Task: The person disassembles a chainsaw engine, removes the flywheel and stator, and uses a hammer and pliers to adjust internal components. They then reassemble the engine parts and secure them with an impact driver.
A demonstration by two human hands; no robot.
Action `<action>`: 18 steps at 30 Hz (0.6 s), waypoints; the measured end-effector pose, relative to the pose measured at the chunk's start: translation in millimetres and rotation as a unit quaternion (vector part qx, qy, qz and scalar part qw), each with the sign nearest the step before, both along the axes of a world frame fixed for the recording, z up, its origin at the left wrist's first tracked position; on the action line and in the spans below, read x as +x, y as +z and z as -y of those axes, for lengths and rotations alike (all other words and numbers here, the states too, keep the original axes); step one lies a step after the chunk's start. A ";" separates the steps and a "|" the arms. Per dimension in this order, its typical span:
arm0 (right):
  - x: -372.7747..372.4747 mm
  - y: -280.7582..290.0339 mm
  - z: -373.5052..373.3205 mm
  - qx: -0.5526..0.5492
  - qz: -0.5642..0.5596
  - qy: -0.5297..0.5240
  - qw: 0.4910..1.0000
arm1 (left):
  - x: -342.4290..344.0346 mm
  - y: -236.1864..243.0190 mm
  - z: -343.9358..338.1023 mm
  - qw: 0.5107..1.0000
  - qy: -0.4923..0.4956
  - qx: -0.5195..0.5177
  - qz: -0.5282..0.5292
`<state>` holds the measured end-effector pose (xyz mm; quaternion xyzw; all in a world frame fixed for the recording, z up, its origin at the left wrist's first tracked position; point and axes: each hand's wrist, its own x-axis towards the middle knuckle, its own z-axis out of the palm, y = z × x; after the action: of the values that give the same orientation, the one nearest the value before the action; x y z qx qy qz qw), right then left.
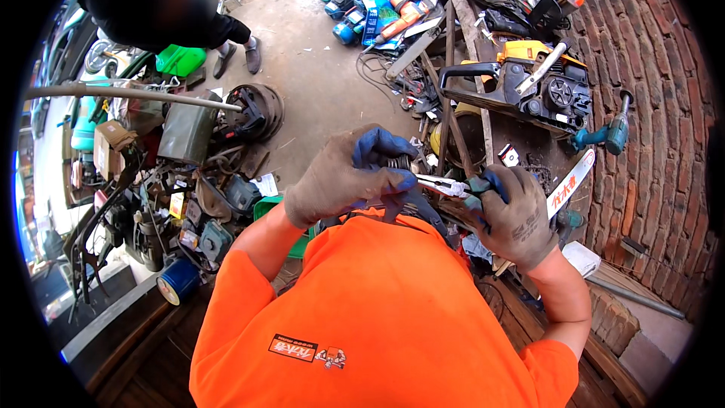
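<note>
My left hand (343,174), in a grey work glove with blue fingers, is closed around a small dark ribbed part (401,167) in front of my chest. Most of that part is hidden by the fingers, so its kind is unclear. My right hand (513,211), gloved the same way, grips pliers (447,186) with pale metal jaws. Those jaws point left and reach the fingers of my left hand; whether they touch the part I cannot tell. Ahead to the right, an orange and black chainsaw (536,83) rests on the workbench, apart from both hands.
A white guide bar (570,185) and a teal cordless tool (610,134) lie near the brick wall (649,68). Power tools sit on a blue sheet (370,4) ahead. Machine parts and a grey-green canister (189,130) crowd the left. Another person (158,7) stands far left.
</note>
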<state>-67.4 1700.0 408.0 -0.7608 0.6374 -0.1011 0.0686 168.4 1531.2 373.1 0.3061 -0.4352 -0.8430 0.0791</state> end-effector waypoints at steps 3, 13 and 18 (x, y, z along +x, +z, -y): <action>-1.2 -1.7 -2.5 -0.011 -0.007 0.000 1.000 | -0.1 -0.6 -5.5 0.999 0.002 -0.039 -0.018; 4.8 -0.9 -5.3 -0.020 -0.013 -0.042 0.999 | -6.0 -0.2 -9.9 0.996 0.059 -0.009 -0.060; 7.0 2.7 -4.6 0.001 -0.003 -0.055 0.998 | -5.7 -4.5 -7.4 0.997 0.061 -0.028 -0.040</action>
<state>-60.4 1704.7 410.6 -0.7247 0.6786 -0.1022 0.0615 162.6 1538.6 368.6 0.2960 -0.4357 -0.8356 0.1557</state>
